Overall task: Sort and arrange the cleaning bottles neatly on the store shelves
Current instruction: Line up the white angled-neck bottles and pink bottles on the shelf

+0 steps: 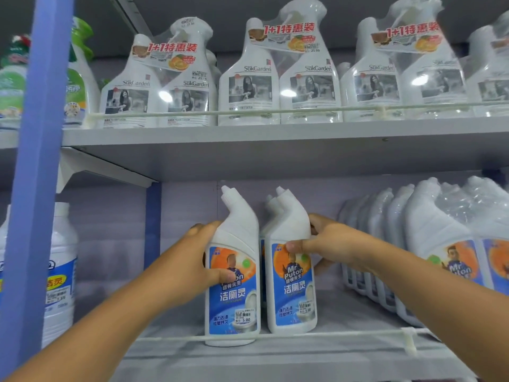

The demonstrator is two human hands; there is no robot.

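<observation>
Lower shelf [344, 312], front edge. Left hand [198, 252] wraps the left toilet-cleaner bottle [234, 274], thumb across its label. Right hand [325, 244] grips the right toilet-cleaner bottle [292, 271] at the shoulder, thumb in front. Both bottles stand upright, just beside each other, behind the guard rail [316, 336]. Risk: tall, narrow bottles; a shove sideways could tip one into the wrapped bottle row [413, 244] to the right, or over the rail.

We see three white bent-neck toilet cleaner bottles [232, 271] in the middle and four clear-wrapped twin packs of white spray bottles [281, 78] up top.
</observation>
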